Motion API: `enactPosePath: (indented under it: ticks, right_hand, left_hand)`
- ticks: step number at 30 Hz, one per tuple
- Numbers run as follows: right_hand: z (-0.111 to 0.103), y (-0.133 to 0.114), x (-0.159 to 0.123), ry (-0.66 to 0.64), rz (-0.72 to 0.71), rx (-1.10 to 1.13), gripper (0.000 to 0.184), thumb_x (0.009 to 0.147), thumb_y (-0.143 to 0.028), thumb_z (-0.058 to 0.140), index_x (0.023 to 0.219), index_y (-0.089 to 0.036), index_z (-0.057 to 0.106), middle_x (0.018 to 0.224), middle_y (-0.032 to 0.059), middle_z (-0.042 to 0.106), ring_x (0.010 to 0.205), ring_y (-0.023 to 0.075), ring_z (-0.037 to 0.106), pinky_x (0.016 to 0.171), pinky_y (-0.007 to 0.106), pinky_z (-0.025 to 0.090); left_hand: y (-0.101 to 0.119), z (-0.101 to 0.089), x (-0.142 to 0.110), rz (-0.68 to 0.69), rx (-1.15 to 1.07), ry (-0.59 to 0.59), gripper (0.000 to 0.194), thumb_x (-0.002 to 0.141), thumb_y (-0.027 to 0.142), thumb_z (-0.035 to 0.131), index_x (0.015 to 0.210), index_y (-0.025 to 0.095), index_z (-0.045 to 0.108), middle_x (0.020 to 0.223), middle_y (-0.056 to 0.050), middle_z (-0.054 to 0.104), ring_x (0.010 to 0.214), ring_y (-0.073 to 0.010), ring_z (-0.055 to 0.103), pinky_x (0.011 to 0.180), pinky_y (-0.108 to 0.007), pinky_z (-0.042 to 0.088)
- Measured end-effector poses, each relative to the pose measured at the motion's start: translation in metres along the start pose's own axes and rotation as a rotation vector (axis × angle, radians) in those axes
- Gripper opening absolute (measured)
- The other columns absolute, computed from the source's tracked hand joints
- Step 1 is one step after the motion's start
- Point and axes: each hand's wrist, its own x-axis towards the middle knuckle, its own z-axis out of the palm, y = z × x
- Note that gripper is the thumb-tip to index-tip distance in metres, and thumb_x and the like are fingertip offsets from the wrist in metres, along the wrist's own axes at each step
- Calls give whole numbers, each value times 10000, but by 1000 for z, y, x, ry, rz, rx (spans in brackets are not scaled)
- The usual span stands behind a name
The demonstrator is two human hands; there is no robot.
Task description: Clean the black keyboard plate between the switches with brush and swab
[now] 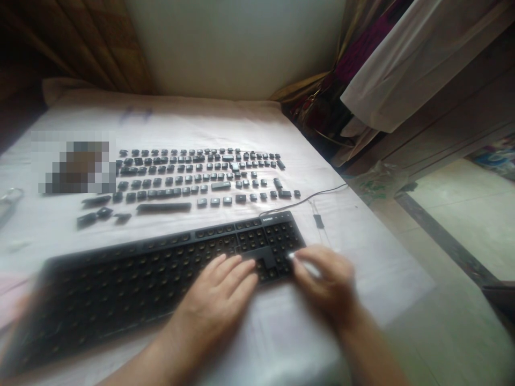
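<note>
A black keyboard (161, 262) with its keycaps off lies slanted across the near part of the white cloth. My left hand (225, 289) rests on it with the fingers stretched out, near the arrow-key area; it holds nothing. Over the number pad at the right end, my right hand (328, 273) is closed in a pinch on a small white piece (292, 256), soft-looking and mostly hidden by the fingers. Its tip touches or nearly touches the key sockets; I cannot tell which. Behind the keyboard, the loose black keycaps (173, 192) are laid out in rows.
A wire keycap puller (318, 221) with a dark middle lies right of the keyboard. The keyboard's black cable (309, 194) runs off the right edge of the white-covered surface (386, 262). A pixelated patch covers something at left. Clothing (386, 59) hangs at the upper right.
</note>
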Motion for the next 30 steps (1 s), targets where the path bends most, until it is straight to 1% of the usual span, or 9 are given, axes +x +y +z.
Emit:
enactPosePath:
  ticks: [5, 12, 19, 24, 27, 30]
  right_hand:
    - [3, -2, 1, -38, -29, -54, 98, 852, -119, 614, 832, -215, 625, 705, 16, 707, 609, 148, 671, 612, 248, 540]
    - [6, -1, 1, -83, -22, -125, 118, 869, -144, 591, 789, -217, 639, 691, 9, 705, 609, 138, 660, 614, 235, 513]
    - [8, 0, -2, -101, -9, -129, 119, 867, -136, 592, 780, -197, 646, 693, 23, 702, 625, 150, 658, 628, 247, 511]
    - [8, 0, -2, -119, 13, -122, 126, 855, -136, 593, 761, -204, 642, 682, 15, 698, 627, 146, 655, 633, 243, 505]
    - [7, 0, 0, -120, 6, -106, 130, 842, -124, 595, 752, -206, 640, 672, 14, 693, 613, 146, 653, 619, 243, 501]
    - [6, 0, 1, -126, -3, -92, 130, 838, -120, 596, 755, -211, 640, 667, 12, 690, 603, 147, 650, 608, 246, 507]
  left_hand:
    - [0, 2, 0, -5, 4, 7, 310, 997, 150, 408, 1100, 185, 698, 1241, -27, 702, 1153, -214, 608, 1050, -410, 471]
    - [0, 1, 0, -8, 1, -4, 309, 991, 155, 414, 1115, 186, 696, 1234, -44, 702, 1170, -215, 601, 1057, -418, 473]
    - [-1, 1, -1, -7, -3, -5, 296, 991, 157, 424, 1119, 186, 689, 1237, -44, 700, 1165, -212, 601, 1055, -422, 467]
    - [-1, 2, -2, -6, -3, -1, 297, 989, 154, 423, 1107, 186, 693, 1244, -42, 698, 1164, -214, 603, 1055, -418, 470]
    - [0, 1, -2, -3, 5, -12, 303, 986, 150, 424, 1122, 187, 692, 1237, -58, 700, 1172, -208, 601, 1062, -418, 469]
    - [0, 0, -1, 1, 15, -12, 305, 986, 144, 424, 1117, 187, 696, 1245, -51, 699, 1165, -212, 606, 1053, -419, 478]
